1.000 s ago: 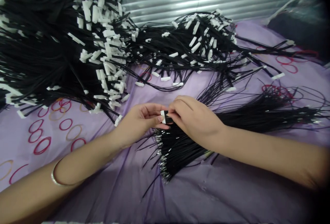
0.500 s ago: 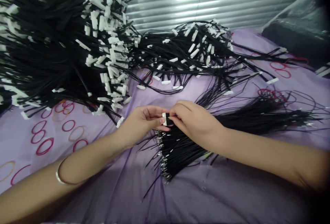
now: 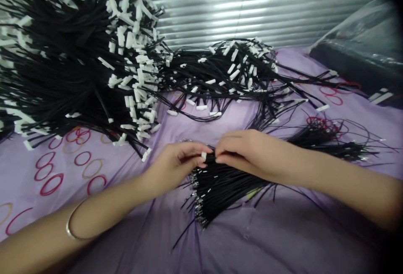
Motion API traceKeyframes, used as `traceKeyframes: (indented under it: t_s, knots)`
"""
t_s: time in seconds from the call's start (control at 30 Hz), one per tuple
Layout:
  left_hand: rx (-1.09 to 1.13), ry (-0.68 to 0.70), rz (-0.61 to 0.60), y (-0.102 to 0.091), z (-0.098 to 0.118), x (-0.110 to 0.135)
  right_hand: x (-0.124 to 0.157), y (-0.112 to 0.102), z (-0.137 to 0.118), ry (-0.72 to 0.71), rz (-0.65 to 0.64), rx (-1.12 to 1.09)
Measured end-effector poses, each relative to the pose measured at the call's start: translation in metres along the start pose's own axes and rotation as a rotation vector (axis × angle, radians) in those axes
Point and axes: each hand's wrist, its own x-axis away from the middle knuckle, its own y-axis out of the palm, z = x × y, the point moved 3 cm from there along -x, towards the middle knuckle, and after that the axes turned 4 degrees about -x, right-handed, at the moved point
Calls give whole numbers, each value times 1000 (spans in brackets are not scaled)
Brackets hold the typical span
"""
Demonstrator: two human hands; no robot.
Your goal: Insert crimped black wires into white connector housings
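Note:
My left hand pinches a small white connector between thumb and fingers. My right hand is closed in a pinch on black wires right beside the connector, touching it. Both hands hover over a bundle of loose black wires with metal tips lying on the purple cloth. A thin bracelet circles my left forearm.
A big heap of black wires fitted with white connectors fills the back left. A smaller heap of the same lies behind my hands. A plastic bag sits at the back right. A ribbed metal shutter closes the back.
Both hands have sunk slightly toward the loose wire bundle and stay joined at the connector. The view has tilted down a little, so the heaps sit lower in the picture.

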Motion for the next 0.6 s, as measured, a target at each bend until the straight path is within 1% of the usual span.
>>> traceKeyframes:
  t_s: [0.07, 0.1, 0.13, 0.17, 0.2, 0.23, 0.27, 0.3, 0.37, 0.43, 0.47, 0.53, 0.6]
  knots:
    - [-314, 302, -25, 2, 8, 7, 8, -12, 3, 29, -189, -59]
    - [-421, 432, -45, 3, 11, 11, 9, -17, 7, 64, -209, -69]
    - [-487, 527, -65, 4, 13, 14, 9, -22, 12, 107, -159, -61]
    - [-528, 582, -77, 4, 13, 17, 7, -26, 18, 145, -61, -35]
    - [-560, 606, -82, 4, 13, 18, 5, -28, 24, 176, 42, 7]
    - [-585, 617, -80, 4, 13, 18, 3, -28, 30, 203, 114, 56]
    - [-601, 621, -76, 4, 13, 18, 1, -25, 36, 228, 131, 99]
    - [-607, 622, -73, 4, 13, 18, -1, -21, 42, 249, 92, 126]
    - [-594, 621, -70, 4, 12, 17, -2, -11, 52, 290, -45, 117]
    - [-570, 611, -61, 4, 12, 17, -1, -4, 59, 322, -100, 83]
    - [-553, 601, -54, 4, 11, 16, 0, -3, 61, 323, -100, 86]
    - [-511, 554, -32, 4, 12, 16, 0, -3, 60, 291, -58, 123]
    - [-443, 438, -2, 3, 12, 14, 0, -9, 54, 268, 47, 139]
